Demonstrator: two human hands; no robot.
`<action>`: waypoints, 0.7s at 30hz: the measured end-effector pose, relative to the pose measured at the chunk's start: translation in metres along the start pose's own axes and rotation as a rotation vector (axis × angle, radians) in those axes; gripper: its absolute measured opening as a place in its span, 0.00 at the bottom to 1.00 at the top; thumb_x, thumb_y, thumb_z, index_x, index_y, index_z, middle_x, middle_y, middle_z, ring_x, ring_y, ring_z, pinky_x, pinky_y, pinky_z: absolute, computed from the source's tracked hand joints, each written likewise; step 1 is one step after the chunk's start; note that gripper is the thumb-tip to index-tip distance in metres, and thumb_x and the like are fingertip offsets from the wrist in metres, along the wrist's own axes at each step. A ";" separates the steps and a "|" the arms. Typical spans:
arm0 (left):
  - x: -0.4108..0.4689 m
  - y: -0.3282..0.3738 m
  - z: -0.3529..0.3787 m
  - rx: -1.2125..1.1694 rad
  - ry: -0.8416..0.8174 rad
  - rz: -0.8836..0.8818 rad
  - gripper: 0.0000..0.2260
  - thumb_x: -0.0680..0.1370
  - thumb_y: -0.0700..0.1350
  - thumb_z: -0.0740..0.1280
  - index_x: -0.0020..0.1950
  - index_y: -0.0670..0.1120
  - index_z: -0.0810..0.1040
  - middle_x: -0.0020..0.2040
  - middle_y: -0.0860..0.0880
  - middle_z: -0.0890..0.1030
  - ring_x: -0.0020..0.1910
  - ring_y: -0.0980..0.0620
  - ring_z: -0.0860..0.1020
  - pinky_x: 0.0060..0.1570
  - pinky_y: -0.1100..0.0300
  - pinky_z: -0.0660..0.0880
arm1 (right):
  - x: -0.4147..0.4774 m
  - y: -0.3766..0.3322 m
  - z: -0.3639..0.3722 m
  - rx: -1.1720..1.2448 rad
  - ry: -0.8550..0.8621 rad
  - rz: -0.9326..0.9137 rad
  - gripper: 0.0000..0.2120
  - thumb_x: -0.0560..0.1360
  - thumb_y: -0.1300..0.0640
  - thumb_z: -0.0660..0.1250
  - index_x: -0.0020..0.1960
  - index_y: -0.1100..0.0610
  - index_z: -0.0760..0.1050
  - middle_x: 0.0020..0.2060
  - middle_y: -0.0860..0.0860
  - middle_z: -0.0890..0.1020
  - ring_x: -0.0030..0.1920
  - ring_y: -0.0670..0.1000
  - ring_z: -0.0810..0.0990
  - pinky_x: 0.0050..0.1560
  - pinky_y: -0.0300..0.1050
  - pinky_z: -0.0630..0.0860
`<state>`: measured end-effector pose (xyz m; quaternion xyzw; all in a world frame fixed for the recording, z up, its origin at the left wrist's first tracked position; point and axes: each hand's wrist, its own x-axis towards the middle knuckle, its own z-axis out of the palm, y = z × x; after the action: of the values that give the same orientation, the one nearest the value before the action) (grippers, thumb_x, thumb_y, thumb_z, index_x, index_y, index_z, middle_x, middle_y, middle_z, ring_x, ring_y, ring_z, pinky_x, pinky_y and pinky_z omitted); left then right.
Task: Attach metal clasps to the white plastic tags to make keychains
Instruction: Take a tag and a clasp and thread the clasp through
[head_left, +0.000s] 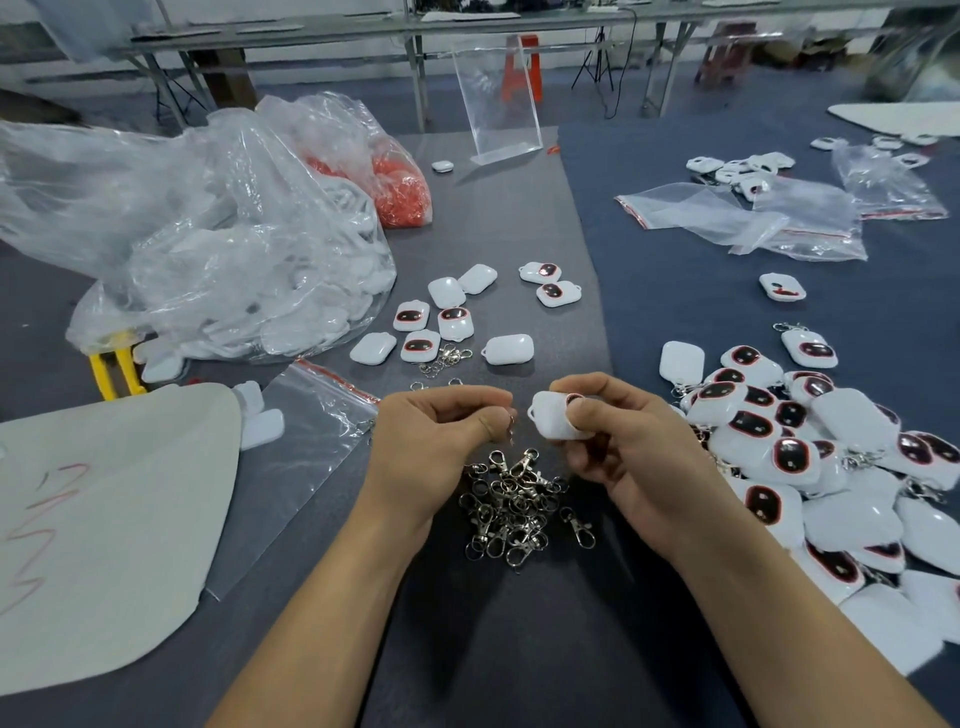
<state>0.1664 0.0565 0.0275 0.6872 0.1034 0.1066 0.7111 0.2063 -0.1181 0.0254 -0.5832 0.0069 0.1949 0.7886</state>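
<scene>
Left hand (441, 431) pinches a clasp (511, 426); right hand (618, 436) grips a tag (550, 421), loop turned toward it for threading, above the clasp pile (514, 504) near the surface's (519, 649) front edge.

The tag (550, 423) pinched in the right hand (623, 447) is smooth white plastic with a soft gloss. The clasp (511, 427) held in the left hand (436, 441) and the heap of clasps (514, 504) just below both hands are bright, polished silvery metal. The desk (519, 649) beneath has a matt dark grey cover, seemingly cloth. Right of the right hand, the piled tags (852, 421) have glossy dark faces. Left of the left hand lies a thin, clear, shiny plastic bag (306, 441).
</scene>
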 end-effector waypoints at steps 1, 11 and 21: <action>0.000 0.000 -0.001 -0.018 -0.001 -0.006 0.11 0.71 0.31 0.75 0.40 0.48 0.88 0.39 0.43 0.87 0.35 0.53 0.83 0.36 0.66 0.77 | -0.001 0.000 0.002 -0.026 0.030 -0.005 0.12 0.76 0.68 0.67 0.43 0.54 0.83 0.35 0.56 0.82 0.27 0.49 0.71 0.28 0.39 0.65; -0.005 -0.004 0.001 0.257 0.039 0.169 0.15 0.68 0.34 0.79 0.41 0.54 0.86 0.37 0.54 0.87 0.38 0.55 0.86 0.39 0.66 0.80 | -0.009 0.011 0.013 -0.727 0.095 -0.438 0.08 0.71 0.60 0.77 0.38 0.48 0.84 0.32 0.43 0.84 0.32 0.43 0.81 0.35 0.30 0.74; -0.004 -0.002 -0.002 0.216 -0.126 0.178 0.17 0.71 0.28 0.74 0.46 0.51 0.87 0.40 0.50 0.87 0.40 0.51 0.87 0.42 0.64 0.81 | -0.005 0.014 0.013 -0.740 0.142 -0.466 0.10 0.70 0.61 0.77 0.37 0.47 0.84 0.30 0.40 0.84 0.32 0.39 0.80 0.35 0.30 0.74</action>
<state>0.1622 0.0576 0.0258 0.7715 0.0080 0.1142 0.6258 0.1945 -0.1037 0.0174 -0.8241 -0.1409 -0.0394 0.5473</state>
